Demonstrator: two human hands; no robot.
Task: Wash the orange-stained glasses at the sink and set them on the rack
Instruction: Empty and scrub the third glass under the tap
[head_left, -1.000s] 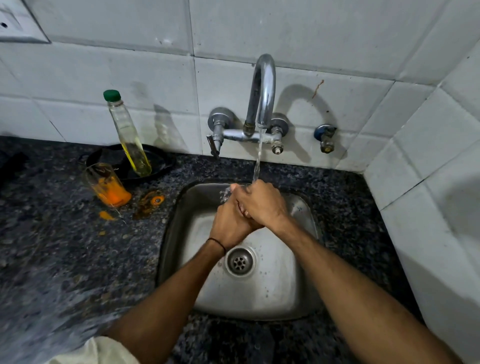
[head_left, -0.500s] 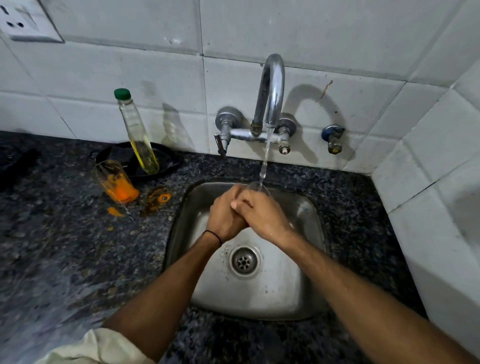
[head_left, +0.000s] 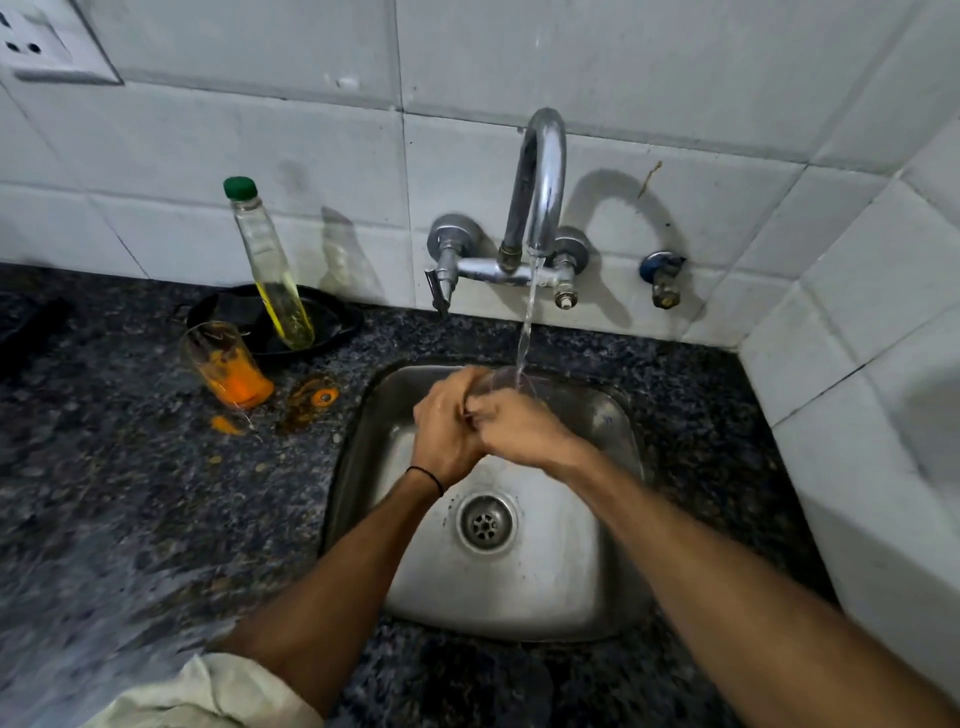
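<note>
Over the steel sink (head_left: 613, 597), my left hand (head_left: 444, 431) and my right hand (head_left: 519, 431) are clasped around a clear glass (head_left: 506, 379). Only its rim shows past my fingers, under the water running from the tap (head_left: 540, 176). A second glass (head_left: 223, 364), smeared with orange and holding orange residue at the bottom, stands on the dark granite counter (head_left: 130, 519) left of the sink. No rack is in view.
A green-capped bottle (head_left: 267, 265) of yellow liquid stands in a black dish (head_left: 332, 325) behind the stained glass. Orange spills (head_left: 311, 400) mark the counter beside the sink. White tiled walls close in behind and at the right. A socket (head_left: 31, 47) sits top left.
The view has drifted slightly, shifting everything rightward in frame. My hands stay clasped on the glass under the stream, with its rim now showing beyond my fingers.
</note>
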